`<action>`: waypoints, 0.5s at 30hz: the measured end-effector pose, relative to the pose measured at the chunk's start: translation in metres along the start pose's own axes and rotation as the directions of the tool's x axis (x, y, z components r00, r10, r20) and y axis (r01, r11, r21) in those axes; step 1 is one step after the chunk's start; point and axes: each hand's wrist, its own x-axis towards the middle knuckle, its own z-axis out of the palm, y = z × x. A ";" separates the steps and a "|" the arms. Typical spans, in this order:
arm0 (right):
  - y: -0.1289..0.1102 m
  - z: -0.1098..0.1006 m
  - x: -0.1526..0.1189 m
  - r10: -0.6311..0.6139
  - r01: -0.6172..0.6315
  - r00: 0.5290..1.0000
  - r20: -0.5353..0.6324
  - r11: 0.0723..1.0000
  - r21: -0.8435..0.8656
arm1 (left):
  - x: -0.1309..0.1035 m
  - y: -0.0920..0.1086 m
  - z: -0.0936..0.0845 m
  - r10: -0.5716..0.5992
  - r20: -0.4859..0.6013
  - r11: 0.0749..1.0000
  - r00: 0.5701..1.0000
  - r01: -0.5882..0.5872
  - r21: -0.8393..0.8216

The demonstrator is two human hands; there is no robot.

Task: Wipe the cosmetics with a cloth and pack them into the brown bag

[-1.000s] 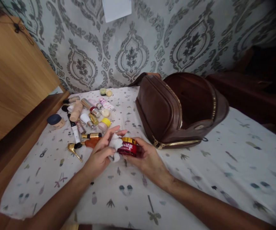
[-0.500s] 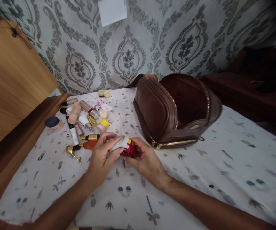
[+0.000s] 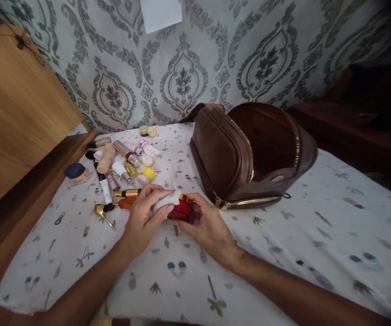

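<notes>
Between my hands, above the printed sheet, is a red jar (image 3: pixel 181 211) with a gold lid. My right hand (image 3: pixel 209 222) is closed around the jar's right side. My left hand (image 3: pixel 147 215) pinches a white wipe (image 3: pixel 166 201), pressed against the jar's lid and left side. Part of the wipe is covered by the left fingers. Just left of that hand lie an orange bottle (image 3: pixel 126 203), a gold-capped tube (image 3: pixel 126 193) and a gold pump top (image 3: pixel 103 214).
An unzipped brown leather bag (image 3: pixel 215 154) stands at the right, its mouth facing up. Several cosmetics, among them a beige tube (image 3: pixel 106 158) and a yellow-lidded jar (image 3: pixel 147 175), lie at the left. A wooden panel (image 3: pixel 21 86) borders the left; a patterned curtain (image 3: pixel 181 81) hangs behind.
The jar has turned a little, showing more of its red side, and the wipe has shifted slightly on it. Both hands keep their hold. The view has shifted slightly.
</notes>
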 end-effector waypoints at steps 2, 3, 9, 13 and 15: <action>0.000 -0.001 0.000 -0.006 0.006 1.000 0.010 1.000 -0.010 | 0.001 0.000 -0.001 -0.033 -0.010 0.999 0.999 0.032 -0.036; -0.001 -0.001 0.000 -0.009 0.010 1.000 0.018 1.000 -0.004 | 0.002 0.000 -0.002 -0.053 0.002 0.997 0.999 0.053 -0.058; -0.012 -0.003 -0.003 0.021 -0.042 0.993 0.120 0.984 0.172 | 0.000 0.001 -0.003 -0.124 0.004 0.991 0.992 0.124 -0.048; -0.014 -0.002 -0.005 0.070 -0.099 0.986 0.149 0.975 0.201 | -0.003 0.000 -0.002 0.068 -0.090 0.997 0.994 -0.064 0.050; -0.012 -0.002 -0.004 0.072 -0.096 0.990 0.119 0.974 0.206 | -0.003 0.000 -0.001 0.190 -0.016 0.976 0.982 -0.187 0.114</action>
